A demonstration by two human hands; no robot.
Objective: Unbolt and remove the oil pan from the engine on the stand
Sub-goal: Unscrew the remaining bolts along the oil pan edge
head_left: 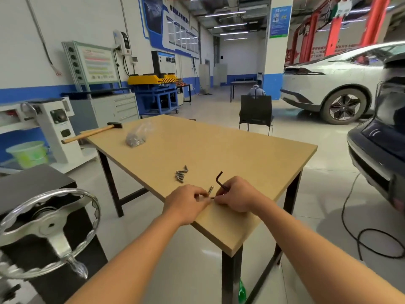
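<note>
Oil pan: not in view, so we cannot say where it sits or whether it is off. Nearest, at left, is a handwheel (50,229), probably the stand's; no engine shows. At the near edge of the surface (241,150), our left hand (186,202) pinches a bolt (210,189) at the fingertips. Our right hand (235,196) is curled round a hex key (221,181), bent end up. Just beyond lies a loose pile of bolts (181,174). At the far corner are a bag (137,137) of hardware and a hammer (92,133) overhanging the edge. Judgement: several bolts are out. How many are left, and whether the pan is lifted off, we cannot tell.
</note>
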